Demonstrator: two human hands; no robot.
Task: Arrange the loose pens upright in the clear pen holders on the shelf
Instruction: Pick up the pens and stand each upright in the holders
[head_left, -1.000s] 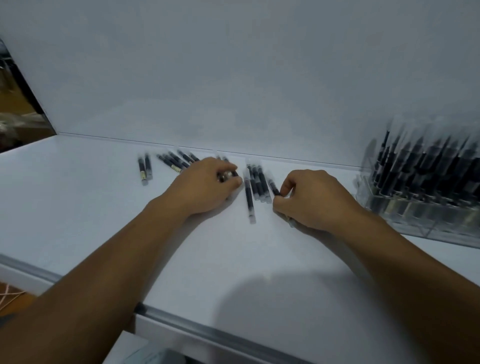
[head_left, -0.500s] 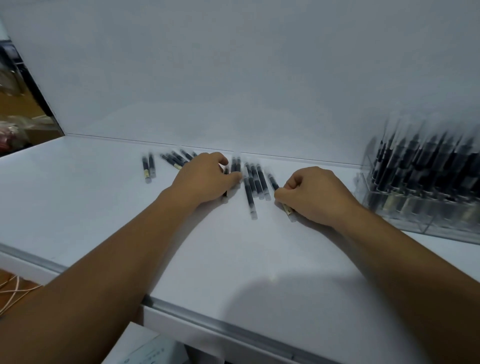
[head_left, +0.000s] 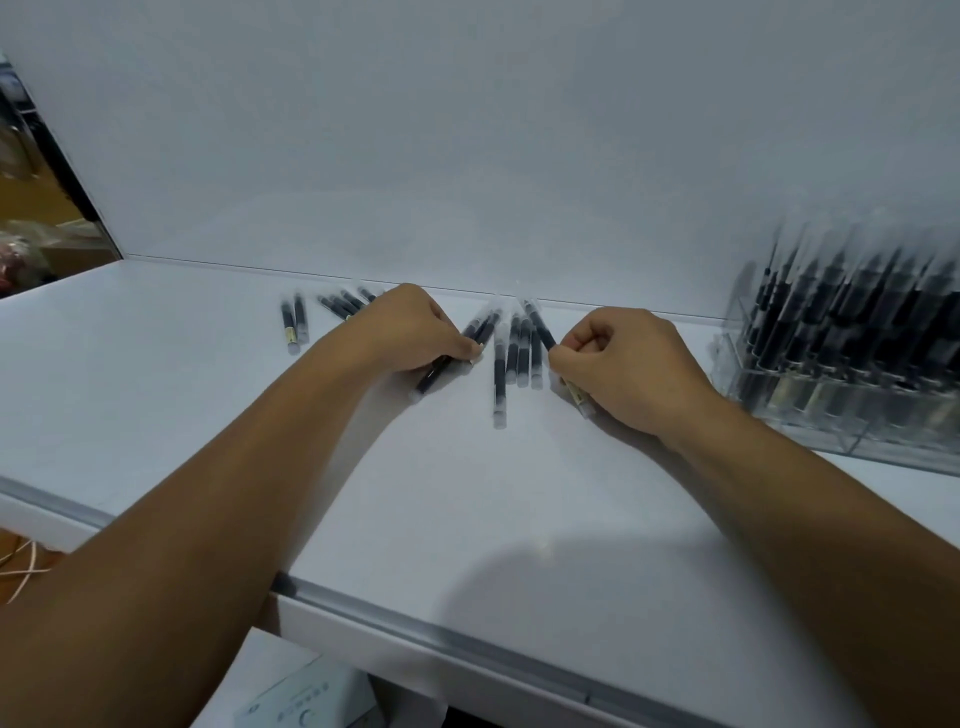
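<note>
Black pens with clear caps lie loose on the white shelf. My left hand pinches a few pens that fan out from its fingertips toward the back wall. My right hand grips one pen, whose label end sticks out under the palm. Between the hands several pens lie side by side. More pens show behind my left hand, and two pens lie further left. A clear pen holder at the right stands packed with upright pens.
The shelf's front edge has a grey strip. A white back wall closes the shelf just behind the pens. A white box sits below the shelf. Cluttered goods show at the far left.
My left hand has gathered pens into a pinch and tilted them to the right. My right hand has shifted a little right with its pen, whose far end now points up-left.
</note>
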